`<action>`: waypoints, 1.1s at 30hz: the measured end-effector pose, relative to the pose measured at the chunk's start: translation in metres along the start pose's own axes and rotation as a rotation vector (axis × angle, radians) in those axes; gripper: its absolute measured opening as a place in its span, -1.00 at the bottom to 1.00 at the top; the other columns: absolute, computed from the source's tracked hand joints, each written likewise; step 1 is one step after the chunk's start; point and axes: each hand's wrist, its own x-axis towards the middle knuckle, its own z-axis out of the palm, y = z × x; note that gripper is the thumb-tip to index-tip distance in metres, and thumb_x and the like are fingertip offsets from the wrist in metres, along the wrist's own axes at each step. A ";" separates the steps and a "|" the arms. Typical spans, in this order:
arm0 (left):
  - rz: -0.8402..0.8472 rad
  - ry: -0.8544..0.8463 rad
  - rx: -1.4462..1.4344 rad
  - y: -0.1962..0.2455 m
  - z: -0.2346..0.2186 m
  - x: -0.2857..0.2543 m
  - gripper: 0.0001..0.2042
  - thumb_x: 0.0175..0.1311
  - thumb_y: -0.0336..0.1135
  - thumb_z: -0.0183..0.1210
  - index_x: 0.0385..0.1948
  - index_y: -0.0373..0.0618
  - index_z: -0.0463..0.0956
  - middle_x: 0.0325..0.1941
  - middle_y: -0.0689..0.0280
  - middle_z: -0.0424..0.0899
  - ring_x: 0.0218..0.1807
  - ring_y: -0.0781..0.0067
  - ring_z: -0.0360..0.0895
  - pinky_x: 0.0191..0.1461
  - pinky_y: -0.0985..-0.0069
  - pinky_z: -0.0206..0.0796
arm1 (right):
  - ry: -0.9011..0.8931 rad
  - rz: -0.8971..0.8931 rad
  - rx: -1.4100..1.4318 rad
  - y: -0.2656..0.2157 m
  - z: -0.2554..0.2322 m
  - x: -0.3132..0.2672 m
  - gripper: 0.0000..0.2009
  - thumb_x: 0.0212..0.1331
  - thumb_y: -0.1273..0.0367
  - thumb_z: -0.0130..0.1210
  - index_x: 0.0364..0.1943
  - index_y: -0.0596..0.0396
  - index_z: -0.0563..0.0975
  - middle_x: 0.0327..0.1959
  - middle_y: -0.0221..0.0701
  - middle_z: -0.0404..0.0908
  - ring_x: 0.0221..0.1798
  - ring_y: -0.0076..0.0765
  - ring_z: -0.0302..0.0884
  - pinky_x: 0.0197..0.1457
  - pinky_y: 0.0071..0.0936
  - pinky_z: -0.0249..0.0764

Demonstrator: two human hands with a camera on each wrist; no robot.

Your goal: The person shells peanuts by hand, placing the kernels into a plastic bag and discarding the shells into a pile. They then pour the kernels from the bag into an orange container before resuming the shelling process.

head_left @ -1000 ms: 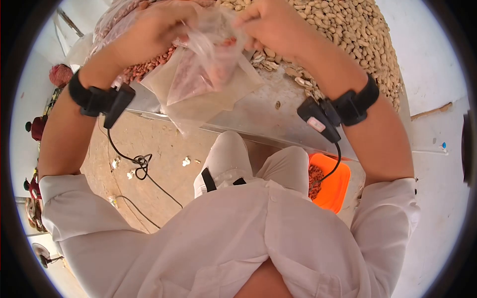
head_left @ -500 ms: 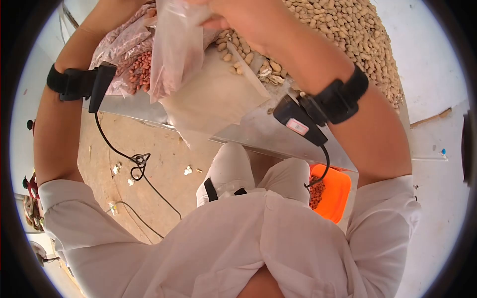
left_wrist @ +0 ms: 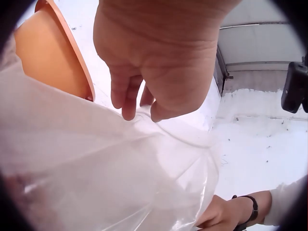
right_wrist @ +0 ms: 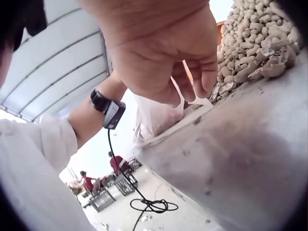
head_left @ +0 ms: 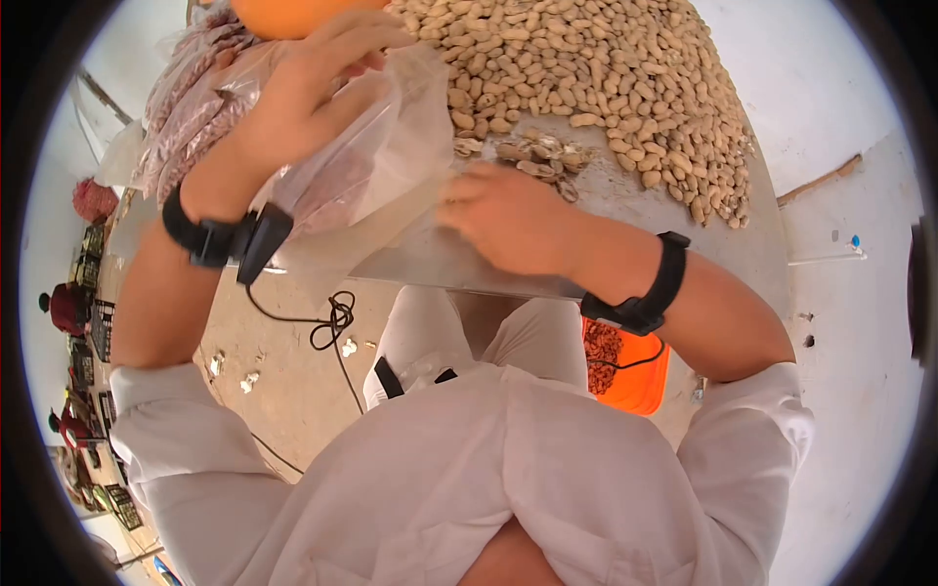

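Note:
A clear plastic bag (head_left: 415,107) with reddish contents low in it spreads over the table's front left. My left hand (head_left: 318,93) is at its upper part; in the left wrist view, thumb and fingertips pinch the edge of the film (left_wrist: 96,154). My right hand (head_left: 513,217) is low over the table's front edge, at the bag's right side. Seen from the right wrist, its fingertips pinch a whitish edge of the bag (right_wrist: 149,115). Empty peanut shells (head_left: 547,161) lie just beyond the right hand.
Unshelled peanuts (head_left: 586,59) are heaped over the back right of the metal table (head_left: 674,210). Filled bags of red kernels (head_left: 195,107) lie at the left, near an orange bowl (head_left: 303,12). An orange tub (head_left: 640,381) with reddish bits stands below the table. A black cable (head_left: 332,317) hangs by the left forearm.
Both hands have come down from the table's far side, the right one toward the front edge. The bag now stretches between them, and the orange bowl has come into view.

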 end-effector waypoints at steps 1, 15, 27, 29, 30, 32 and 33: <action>0.040 0.028 0.011 0.000 0.000 -0.007 -0.48 0.08 -0.36 0.21 0.15 -0.10 0.34 0.18 0.20 0.32 0.12 0.25 0.39 0.11 0.32 0.28 | -0.041 -0.052 -0.019 -0.002 0.002 -0.003 -0.85 -0.12 0.44 0.05 -0.39 0.09 0.54 -0.26 -0.37 0.51 -0.12 -0.22 0.42 -0.07 -0.36 0.42; -0.366 -0.043 0.157 -0.007 0.029 -0.116 -0.05 -0.15 -0.02 0.40 0.30 -0.25 0.08 0.39 -0.01 0.02 0.40 0.02 0.02 0.39 0.30 -0.08 | 0.019 0.179 -0.015 0.057 -0.028 -0.007 -0.78 -0.10 0.50 0.05 -0.28 0.14 0.55 -0.14 -0.35 0.50 -0.02 -0.15 0.39 0.08 -0.31 0.34; -0.341 -0.129 0.043 -0.039 0.023 -0.120 -0.09 -0.19 -0.17 0.41 0.28 -0.23 0.10 0.37 -0.03 0.07 0.38 -0.01 0.07 0.38 0.31 -0.03 | -0.206 0.091 -0.148 0.056 -0.014 0.017 -0.55 -0.18 0.61 0.03 -0.05 0.11 0.50 0.07 -0.43 0.43 0.12 -0.19 0.25 0.20 -0.36 0.28; -0.378 -0.141 -0.010 -0.043 0.022 -0.116 -0.09 -0.20 -0.17 0.41 0.28 -0.23 0.11 0.37 -0.02 0.07 0.38 0.00 0.07 0.38 0.31 -0.04 | -0.235 0.088 -0.140 0.057 -0.021 0.008 -0.56 -0.18 0.61 0.03 -0.07 0.12 0.51 0.06 -0.43 0.43 0.11 -0.19 0.26 0.19 -0.37 0.28; -0.394 -0.131 -0.060 -0.044 0.022 -0.114 -0.09 -0.20 -0.18 0.41 0.28 -0.23 0.11 0.37 -0.01 0.07 0.38 0.01 0.07 0.38 0.32 -0.04 | -0.232 0.076 -0.125 0.058 -0.024 0.002 -0.57 -0.17 0.61 0.02 -0.08 0.13 0.51 0.05 -0.42 0.44 0.11 -0.19 0.27 0.19 -0.37 0.29; -0.407 -0.128 -0.104 -0.042 0.021 -0.112 -0.10 -0.20 -0.17 0.41 0.28 -0.22 0.13 0.37 0.01 0.07 0.38 0.03 0.08 0.39 0.32 -0.05 | -0.237 0.075 -0.097 0.060 -0.030 -0.001 -0.58 -0.17 0.62 0.02 -0.08 0.14 0.51 0.04 -0.40 0.45 0.10 -0.18 0.28 0.18 -0.37 0.29; -0.405 -0.138 -0.097 -0.038 0.017 -0.110 -0.10 -0.20 -0.16 0.41 0.28 -0.22 0.14 0.38 0.03 0.06 0.38 0.05 0.08 0.39 0.31 -0.06 | -0.243 0.086 -0.084 0.061 -0.034 -0.001 -0.58 -0.17 0.61 0.02 -0.08 0.14 0.51 0.04 -0.38 0.45 0.10 -0.17 0.29 0.17 -0.36 0.30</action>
